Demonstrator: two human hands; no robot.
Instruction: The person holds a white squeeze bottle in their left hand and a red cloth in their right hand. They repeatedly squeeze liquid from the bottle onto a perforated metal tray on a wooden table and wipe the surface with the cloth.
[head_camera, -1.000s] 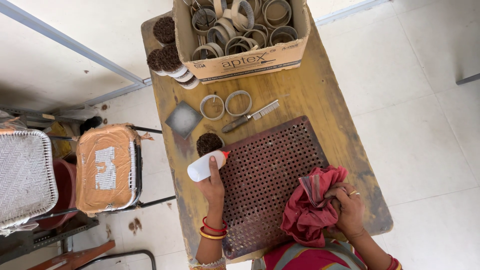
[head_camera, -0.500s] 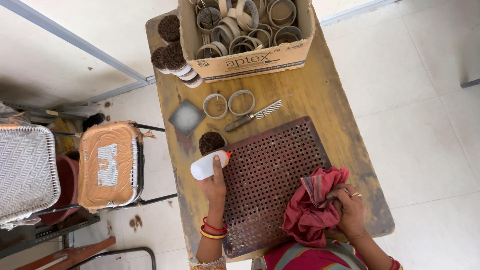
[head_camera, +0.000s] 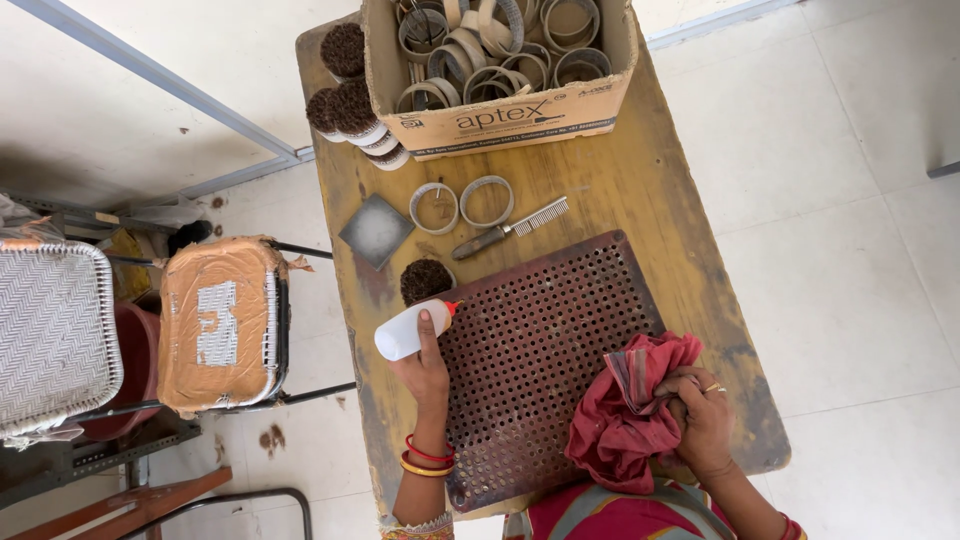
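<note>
My left hand (head_camera: 425, 372) grips a small white squeeze bottle (head_camera: 402, 333) with a red nozzle, its tip resting at the left edge of a dark perforated metal plate (head_camera: 540, 340). A round ring filled with dark brown fibre (head_camera: 426, 280) sits just above the bottle. My right hand (head_camera: 705, 420) clutches a crumpled red cloth (head_camera: 630, 415) over the plate's lower right corner.
A wooden table (head_camera: 660, 200) carries two empty rings (head_camera: 460, 205), a metal comb (head_camera: 510, 228), a grey square tile (head_camera: 376, 231), stacked fibre-filled rings (head_camera: 345, 105) and a cardboard box (head_camera: 500, 120) of rings. Two chairs (head_camera: 220, 320) stand at the left.
</note>
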